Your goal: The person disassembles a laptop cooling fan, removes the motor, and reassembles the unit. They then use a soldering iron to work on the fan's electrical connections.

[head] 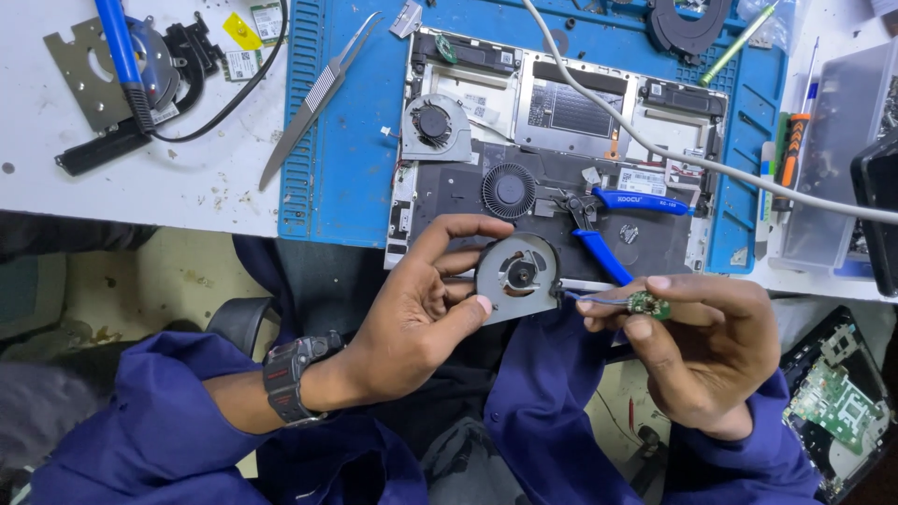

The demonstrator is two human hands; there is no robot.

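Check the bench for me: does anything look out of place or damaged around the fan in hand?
The left hand holds a loose grey fan off the opened laptop, its wires running to a small green board pinched by the right hand. Blue-handled cutters rest on the laptop's internals, and a white cable drapes across it.

I see my left hand [412, 313] pinching a grey cooling fan [517, 276], my right hand [706, 351] pinching a small green circuit board [643, 303]. Both hover near the opened laptop [561, 150], where blue-handled cutters [608, 224] lie, on the desk's blue mat [341, 159].
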